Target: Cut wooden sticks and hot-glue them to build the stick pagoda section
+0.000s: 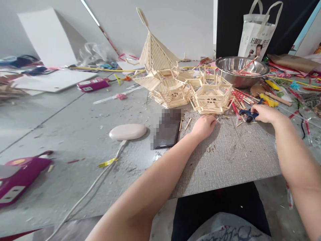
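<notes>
My left hand (203, 126) rests on the grey mat (225, 157) just in front of a hexagonal frame of wooden sticks (211, 94); its fingers are curled under, and what they hold is hidden. My right hand (264, 112) is closed on a blue-handled tool (247, 114) at the right of that frame, beside a pile of red-tipped sticks (242, 97). A taller stick pavilion with a pointed roof (160, 72) stands behind and to the left. A few loose sticks (187, 123) lie near my left hand.
A dark phone (167, 129) and a pale oval power bank (127, 131) with a cable lie left of the mat. A steel bowl (242, 71), a white tote bag (258, 31), yellow tools and scraps crowd the back right. Magenta cases (20, 177) sit left.
</notes>
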The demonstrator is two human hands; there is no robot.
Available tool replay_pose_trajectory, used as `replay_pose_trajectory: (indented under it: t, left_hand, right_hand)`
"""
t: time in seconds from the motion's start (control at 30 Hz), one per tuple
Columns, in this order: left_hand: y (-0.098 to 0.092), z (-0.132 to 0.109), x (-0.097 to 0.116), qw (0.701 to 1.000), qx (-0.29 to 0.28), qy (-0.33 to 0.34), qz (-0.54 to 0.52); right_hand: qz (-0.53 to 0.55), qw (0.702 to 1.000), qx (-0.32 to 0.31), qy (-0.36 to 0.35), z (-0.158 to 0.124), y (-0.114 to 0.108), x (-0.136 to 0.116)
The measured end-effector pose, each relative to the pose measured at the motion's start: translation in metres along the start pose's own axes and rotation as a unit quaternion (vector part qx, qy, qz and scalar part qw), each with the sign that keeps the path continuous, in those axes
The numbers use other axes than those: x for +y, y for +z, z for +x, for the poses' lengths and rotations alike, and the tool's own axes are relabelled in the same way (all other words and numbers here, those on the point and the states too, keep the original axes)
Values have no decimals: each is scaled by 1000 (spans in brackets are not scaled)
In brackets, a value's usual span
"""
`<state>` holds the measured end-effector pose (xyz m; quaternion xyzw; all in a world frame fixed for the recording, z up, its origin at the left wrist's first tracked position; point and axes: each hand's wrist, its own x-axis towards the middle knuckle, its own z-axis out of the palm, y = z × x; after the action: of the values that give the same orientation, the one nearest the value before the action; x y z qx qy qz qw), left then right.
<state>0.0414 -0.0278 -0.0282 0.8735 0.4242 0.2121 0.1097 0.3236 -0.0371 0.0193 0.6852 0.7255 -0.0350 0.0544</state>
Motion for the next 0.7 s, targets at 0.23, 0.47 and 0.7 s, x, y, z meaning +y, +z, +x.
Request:
replay_pose_trajectory:
  t: [0.23, 0.47, 0.7]
  left_hand:
    - [-5, -4, 7, 999, 40, 13, 15]
    - [-9, -12, 19, 999, 6, -41, 20]
    - [-13, -14, 20, 998, 18, -51, 8]
  right_hand:
    - [23, 999, -21, 40, -16, -21, -11]
    - [19, 992, 124, -8, 4, 1, -56]
    - [29, 997, 59, 50, 19, 11, -44]
